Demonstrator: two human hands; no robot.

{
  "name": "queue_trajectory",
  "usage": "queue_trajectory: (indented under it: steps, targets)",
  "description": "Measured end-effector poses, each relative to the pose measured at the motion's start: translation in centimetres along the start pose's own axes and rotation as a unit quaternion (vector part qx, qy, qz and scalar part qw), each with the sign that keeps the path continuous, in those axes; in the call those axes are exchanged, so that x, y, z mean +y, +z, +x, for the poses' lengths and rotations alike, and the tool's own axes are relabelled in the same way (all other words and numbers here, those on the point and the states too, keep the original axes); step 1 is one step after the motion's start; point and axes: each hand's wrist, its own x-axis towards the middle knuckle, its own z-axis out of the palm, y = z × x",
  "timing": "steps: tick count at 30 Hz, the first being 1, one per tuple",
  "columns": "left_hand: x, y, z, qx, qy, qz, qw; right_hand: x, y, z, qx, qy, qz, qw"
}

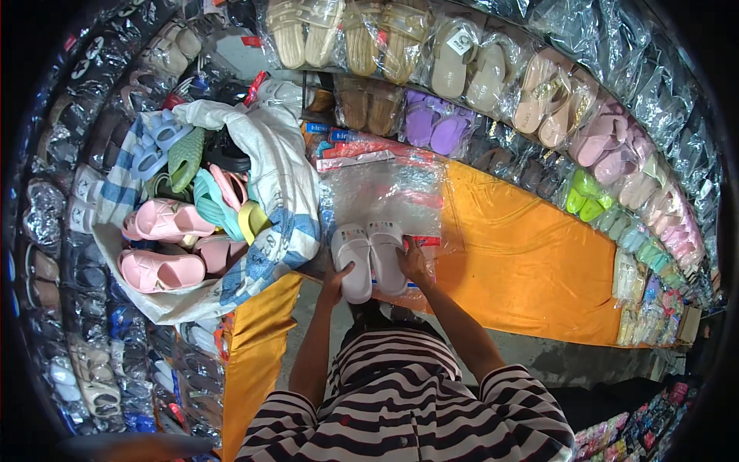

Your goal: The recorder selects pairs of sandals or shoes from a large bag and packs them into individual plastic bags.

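White slides (369,258), a pair, lie side by side with soles down on a clear plastic bag (385,192) spread over the orange-covered tabletop (523,262). Toes point away from the person.

Left hand (336,279) cups the heel end of the left slide, thumb along its outer edge; grip closed lightly around the heel. Right hand (414,266) lies against the outer side of the right slide, fingers curled onto its edge; grip partly closed, touching rather than lifting as far as can be told. Pair sits between the two hands, just ahead of the striped shirt (400,408).

Judgement on doing this well: keep the two slides pressed together and level so they move as one unit, keep the bag flat and its mouth free beneath them, and push from the heels rather than pinching the straps.

Around: large white woven sack (281,165) to the left, touching the bag's left edge, heaped with loose sandals, pink slides (165,223) on top, green and blue ones behind. Bagged sandals (462,69) hang in rows across the wall beyond, beige, purple, pink. More packed pairs line the left shelf (85,362).
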Motion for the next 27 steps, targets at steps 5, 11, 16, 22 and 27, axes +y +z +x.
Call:
queue_trajectory:
  steps: [5,11,16,22,27]
  targets:
    - [-0.1,2.0,0.1,0.153,0.13,0.085,0.976,-2.0,-1.4,0.6,-0.074,0.093,0.059,0.991]
    - [-1.3,2.9,0.9,0.264,0.18,0.058,0.946,-2.4,-0.7,0.8,0.05,-0.005,0.078,0.996]
    - [0.0,3.0,1.2,0.298,0.15,0.164,0.928,-3.5,-1.0,1.1,0.077,0.062,0.072,0.993]
    - [-1.0,1.5,3.8,0.273,0.301,0.247,0.88,-3.7,-0.8,1.6,0.105,0.06,0.066,0.99]
    - [-0.2,-0.8,4.4,0.177,0.197,0.153,0.952,-3.0,0.8,1.4,0.085,0.05,0.018,0.995]
